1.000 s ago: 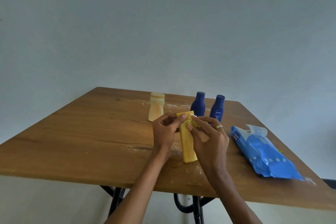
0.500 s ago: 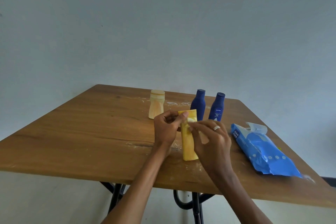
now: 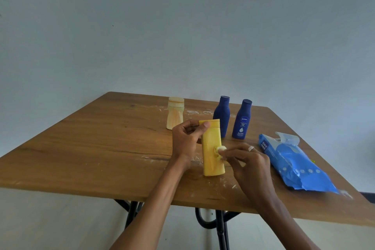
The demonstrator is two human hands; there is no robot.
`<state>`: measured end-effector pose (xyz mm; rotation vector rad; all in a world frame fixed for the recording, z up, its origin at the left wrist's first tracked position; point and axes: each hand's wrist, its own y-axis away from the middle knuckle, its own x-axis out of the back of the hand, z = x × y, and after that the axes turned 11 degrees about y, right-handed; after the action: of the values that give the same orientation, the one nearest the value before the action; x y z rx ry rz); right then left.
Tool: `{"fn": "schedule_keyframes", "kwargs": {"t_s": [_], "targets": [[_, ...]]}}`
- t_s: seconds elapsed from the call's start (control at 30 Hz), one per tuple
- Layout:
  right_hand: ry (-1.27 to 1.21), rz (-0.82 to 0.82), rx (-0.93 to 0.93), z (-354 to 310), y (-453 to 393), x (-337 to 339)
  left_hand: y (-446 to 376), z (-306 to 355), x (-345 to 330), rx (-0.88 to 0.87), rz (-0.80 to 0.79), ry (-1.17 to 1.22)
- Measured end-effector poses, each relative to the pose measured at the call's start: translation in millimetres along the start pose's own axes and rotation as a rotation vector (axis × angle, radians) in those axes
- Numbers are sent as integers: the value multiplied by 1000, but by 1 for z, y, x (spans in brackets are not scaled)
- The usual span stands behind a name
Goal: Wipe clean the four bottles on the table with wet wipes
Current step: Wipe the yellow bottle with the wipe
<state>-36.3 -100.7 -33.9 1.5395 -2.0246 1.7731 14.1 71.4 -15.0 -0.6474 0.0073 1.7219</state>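
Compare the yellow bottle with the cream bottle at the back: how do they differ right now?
The yellow bottle is bright yellow, tall and flat-sided; the cream bottle is pale, shorter and waisted. The yellow bottle is gripped near its top by the left hand, while the right hand presses a wet wipe to it; the cream bottle stands untouched. Both stand upright on the table.

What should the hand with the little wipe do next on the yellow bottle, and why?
Probably slide the wipe further down the yellow bottle. The right hand pinches it against the bottle's middle, so the lower part looks not yet reached, and the left hand grips the top to steady it on the table.
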Motion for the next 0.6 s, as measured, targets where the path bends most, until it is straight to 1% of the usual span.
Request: {"fn": "schedule_keyframes", "kwargs": {"t_s": [0.07, 0.13, 0.2, 0.33, 0.4, 0.5, 0.6], "targets": [[36, -87, 32, 4, 10, 3, 0, -1, 0, 18, 5, 2], [62, -123, 41, 6, 12, 6, 0, -1, 0, 27, 10, 10], [57, -104, 47, 3, 4, 7, 0, -1, 0, 27, 7, 16], [60, 28, 35, -9, -31, 9, 2, -1, 2, 29, -41, 25], [50, 62, 20, -13, -48, 9, 2, -1, 2, 28, -59, 28], [55, 69, 2, -15, -56, 10, 1, -2, 3, 25, -55, 27], [51, 40, 26, -11, -41, 10, 1, -3, 3, 27, -52, 17]]}}
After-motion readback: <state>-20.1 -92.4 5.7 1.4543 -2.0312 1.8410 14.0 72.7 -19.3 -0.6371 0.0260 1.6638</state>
